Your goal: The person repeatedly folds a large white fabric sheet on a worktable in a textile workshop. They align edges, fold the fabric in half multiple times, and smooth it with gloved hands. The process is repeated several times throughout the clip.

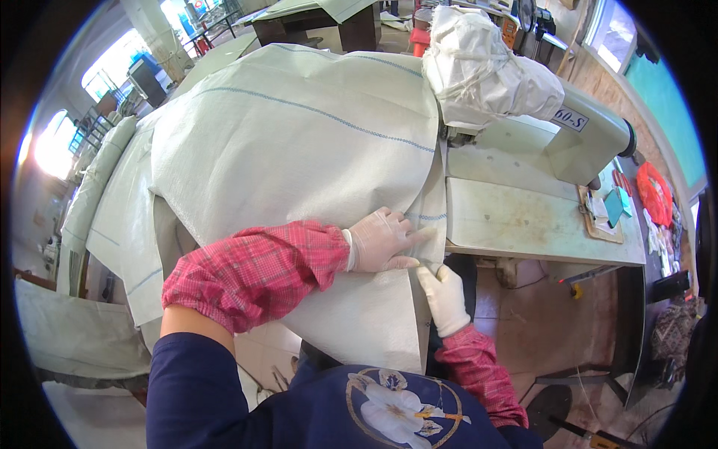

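A large white woven plastic sheet (299, 157) with blue stitched-looking lines drapes over the work surface and hangs down toward my lap. My left hand (385, 241), in a thin translucent glove, lies on the sheet with its fingers stretched out to the right, near a folded edge. Just to its right, my right hand (444, 295), in a white glove, pinches the sheet's edge between thumb and fingers. The left thumb comes close to the right fingertips. Beyond my hands, the sheet runs up beside the head of a sewing machine (591, 142), whose needle area is mostly hidden.
White wrapping (482, 67) covers the machine's head. On the machine table (516, 217) at right lies a clipboard (600, 224) with a teal item. A red ring-shaped bundle (654, 194) sits farther right. A rolled white sheet (97, 179) stands at far left.
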A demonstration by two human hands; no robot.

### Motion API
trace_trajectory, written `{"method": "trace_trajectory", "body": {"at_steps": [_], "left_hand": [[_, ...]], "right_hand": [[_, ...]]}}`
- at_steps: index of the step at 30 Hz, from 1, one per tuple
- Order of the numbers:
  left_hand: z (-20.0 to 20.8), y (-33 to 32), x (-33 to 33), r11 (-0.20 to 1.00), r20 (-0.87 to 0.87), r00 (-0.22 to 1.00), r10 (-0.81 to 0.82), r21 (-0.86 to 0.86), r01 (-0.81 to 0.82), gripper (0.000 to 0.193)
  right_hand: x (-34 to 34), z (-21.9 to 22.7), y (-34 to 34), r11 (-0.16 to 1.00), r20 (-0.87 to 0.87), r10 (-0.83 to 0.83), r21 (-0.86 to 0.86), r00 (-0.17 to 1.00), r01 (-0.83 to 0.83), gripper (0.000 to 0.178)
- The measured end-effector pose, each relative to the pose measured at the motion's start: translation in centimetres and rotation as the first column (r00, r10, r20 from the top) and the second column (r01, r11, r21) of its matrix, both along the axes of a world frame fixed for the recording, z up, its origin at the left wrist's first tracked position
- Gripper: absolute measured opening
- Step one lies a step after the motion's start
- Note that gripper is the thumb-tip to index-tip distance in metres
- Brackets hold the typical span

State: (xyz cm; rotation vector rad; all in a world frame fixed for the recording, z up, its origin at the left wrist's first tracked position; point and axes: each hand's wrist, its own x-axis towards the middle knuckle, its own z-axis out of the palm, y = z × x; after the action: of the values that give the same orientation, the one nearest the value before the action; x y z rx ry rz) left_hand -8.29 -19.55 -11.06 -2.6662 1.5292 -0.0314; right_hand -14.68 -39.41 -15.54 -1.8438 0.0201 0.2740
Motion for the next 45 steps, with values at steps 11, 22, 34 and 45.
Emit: {"method": "trace_trajectory", "body": {"at_steps": [11, 22, 34, 45], "left_hand": [[-0.7, -1.0, -1.2, 1.0, 0.038, 0.999, -0.018, -0.002, 0.018, 0.055], [-1.1, -1.8, -1.5, 0.999, 0.053, 0.998, -0.04, 0.018, 0.039, 0.051], [-0.7, -1.3, 0.7, 0.935, 0.242, 0.928, -0.283, -0.145, 0.323, 0.046], [11.3, 10.2, 8.1, 0.915, 0.624, 0.781, -0.017, 0.324, -0.238, 0.025]], "right_hand": [[-2.0, 1.3, -1.0, 0.979, 0.206, -0.091, -0.159, 0.974, 0.125, 0.038], [-2.2, 1.2, -0.2, 0.936, 0.259, -0.008, -0.337, 0.966, 0.098, 0.041], [-1.7, 1.6, 0.7, 0.358, -0.131, 0.401, -0.888, 0.907, -0.287, 0.072], [18.5, 3.6, 3.5, 0.165, -0.122, 0.526, -0.956, 0.842, -0.241, 0.045]]}}
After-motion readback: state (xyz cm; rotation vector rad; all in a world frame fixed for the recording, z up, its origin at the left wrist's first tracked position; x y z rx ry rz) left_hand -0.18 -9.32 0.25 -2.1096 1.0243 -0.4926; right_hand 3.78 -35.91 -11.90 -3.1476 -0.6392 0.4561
